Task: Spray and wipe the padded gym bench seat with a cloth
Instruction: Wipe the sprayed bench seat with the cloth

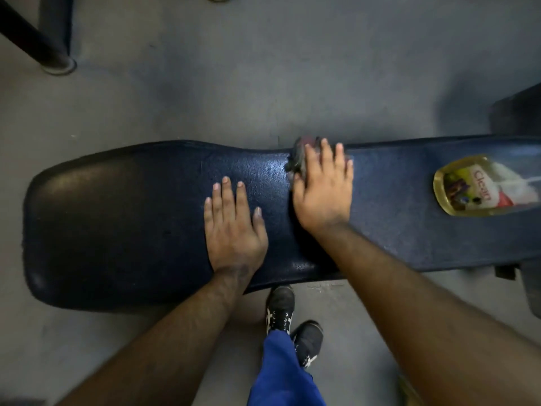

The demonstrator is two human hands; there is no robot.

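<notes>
From the head view, the dark blue padded desk point(117, 230) is lying crosswise over the grey floor point(263, 68). The left hand point(234, 227) is resting flat on the padding near its middle, fingers straight and spread. Just beside it, toward the desk's narrower end, the right hand point(322, 189) is pressing a dark cloth point(297, 155) onto the padding with extended fingers, near the far edge. A spray bottle point(480, 186) is lying on its side farther along that narrower end.

Cloth point(298, 155) mostly hidden; bottle point(480, 186) cut off.
</notes>
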